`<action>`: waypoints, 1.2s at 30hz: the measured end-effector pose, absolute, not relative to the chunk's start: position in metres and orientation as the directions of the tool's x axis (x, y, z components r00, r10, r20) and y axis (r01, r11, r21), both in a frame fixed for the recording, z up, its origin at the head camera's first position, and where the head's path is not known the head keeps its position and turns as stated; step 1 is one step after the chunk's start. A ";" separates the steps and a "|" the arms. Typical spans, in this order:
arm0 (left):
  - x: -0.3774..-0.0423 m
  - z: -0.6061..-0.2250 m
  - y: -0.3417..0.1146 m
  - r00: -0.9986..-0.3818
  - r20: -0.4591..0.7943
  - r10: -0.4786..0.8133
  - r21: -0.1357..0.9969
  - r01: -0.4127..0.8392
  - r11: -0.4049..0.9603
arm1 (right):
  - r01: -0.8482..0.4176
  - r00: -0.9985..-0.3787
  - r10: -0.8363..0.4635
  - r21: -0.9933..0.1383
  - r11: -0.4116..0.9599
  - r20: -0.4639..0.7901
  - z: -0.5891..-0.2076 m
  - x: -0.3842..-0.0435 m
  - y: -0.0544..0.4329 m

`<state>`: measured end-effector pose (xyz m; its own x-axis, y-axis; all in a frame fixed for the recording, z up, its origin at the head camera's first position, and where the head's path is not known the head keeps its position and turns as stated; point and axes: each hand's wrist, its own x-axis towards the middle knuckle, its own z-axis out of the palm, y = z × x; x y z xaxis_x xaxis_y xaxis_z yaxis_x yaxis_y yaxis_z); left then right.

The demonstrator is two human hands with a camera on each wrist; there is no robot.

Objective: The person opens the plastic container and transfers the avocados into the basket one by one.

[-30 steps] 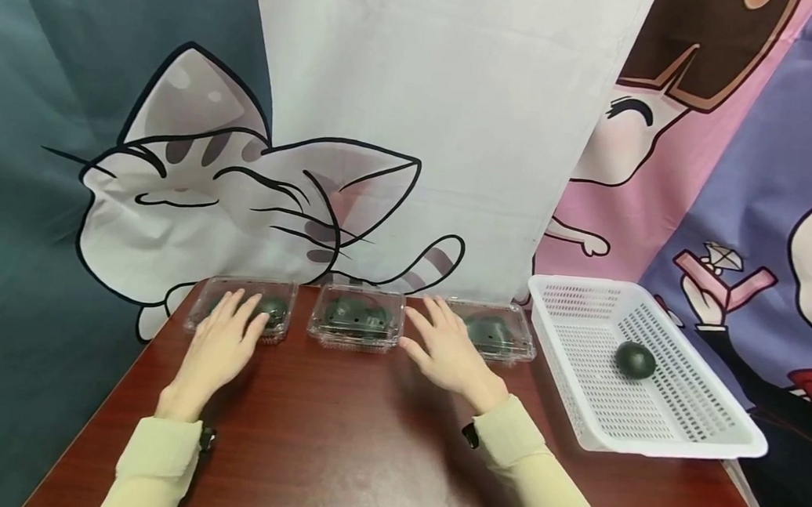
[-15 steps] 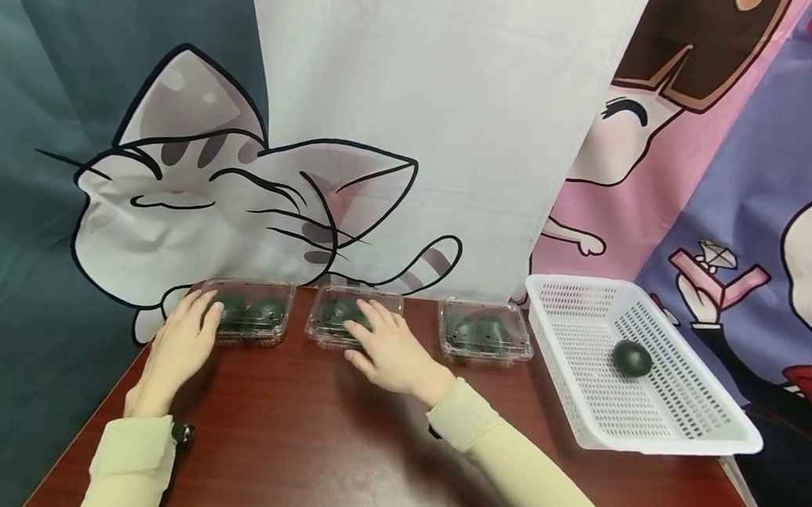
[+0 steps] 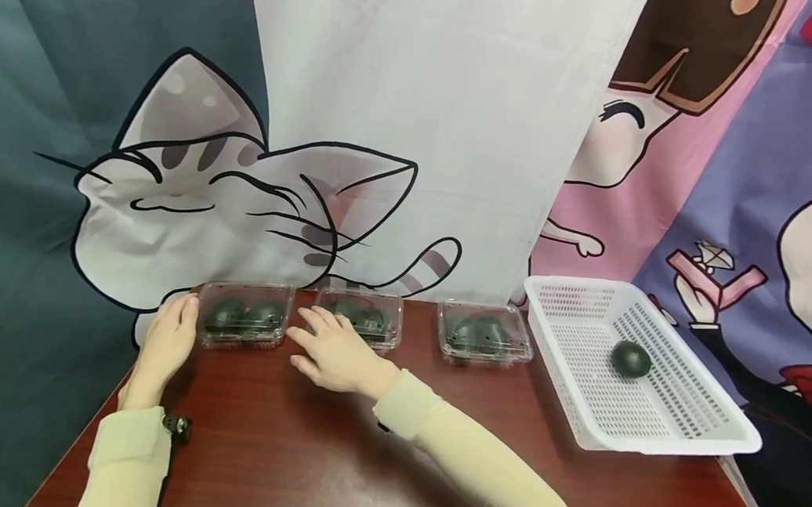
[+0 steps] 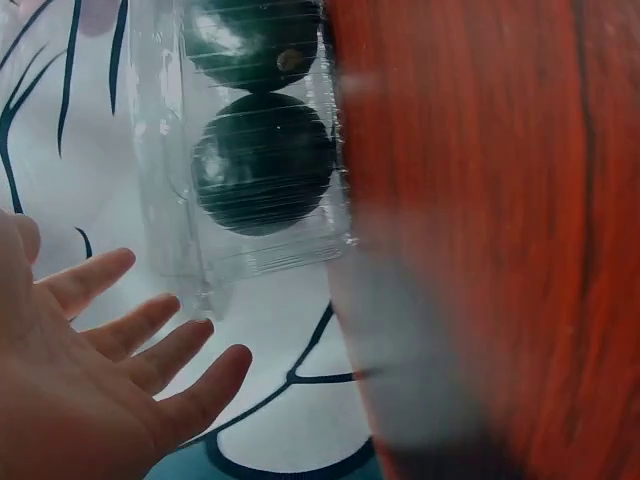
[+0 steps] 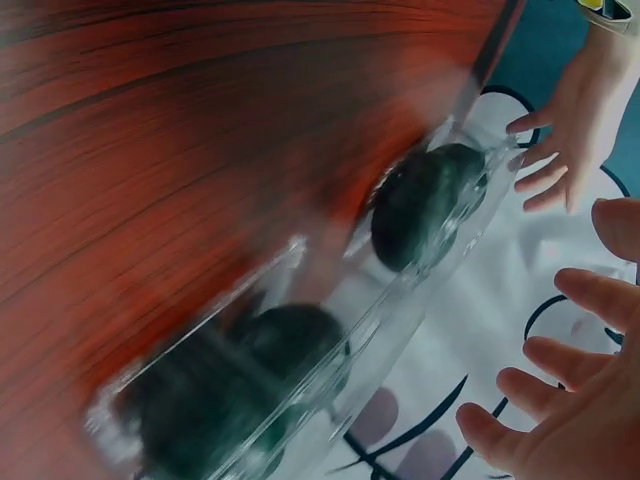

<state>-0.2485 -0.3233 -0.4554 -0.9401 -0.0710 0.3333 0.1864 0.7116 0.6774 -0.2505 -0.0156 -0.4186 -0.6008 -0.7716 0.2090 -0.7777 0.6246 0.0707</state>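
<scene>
Three clear plastic clamshell boxes stand in a row along the table's back edge, with dark green, avocado-like fruits inside. My left hand (image 3: 164, 347) is at the left end of the left box (image 3: 240, 342), its fingers straight and spread in the left wrist view. Two fruits (image 4: 262, 165) lie side by side in that box. My right hand (image 3: 342, 355) hovers palm down, fingers extended, overlapping the front left corner of the middle box (image 3: 395, 327) in the head view. Neither hand grips anything. The right box (image 3: 444, 319) stands apart from both hands.
A white perforated plastic basket (image 3: 566, 390) sits at the right of the reddish wooden table (image 3: 279, 449), with a single dark green fruit (image 3: 631, 359) in it. Directly behind the boxes hangs a printed cartoon cloth (image 3: 416, 113).
My right hand has swept left from between the middle and right boxes to the middle box's left side. My left hand has moved left off the left box to its outer end.
</scene>
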 end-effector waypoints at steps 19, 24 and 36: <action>-0.251 -0.472 -0.328 -0.974 -0.059 -0.219 0.901 -0.147 0.409 | -0.758 -0.641 -0.755 0.045 0.651 0.137 -0.435 -0.268 -0.094; -0.251 -0.477 -0.327 -0.971 -0.092 -0.222 0.899 -0.177 0.400 | -0.745 -0.660 -0.743 0.029 0.666 0.114 -0.441 -0.271 -0.103; -0.249 -0.483 -0.334 -0.958 -0.192 -0.213 0.944 -0.239 0.226 | -0.741 -0.662 -0.744 0.069 0.668 0.089 -0.438 -0.280 -0.127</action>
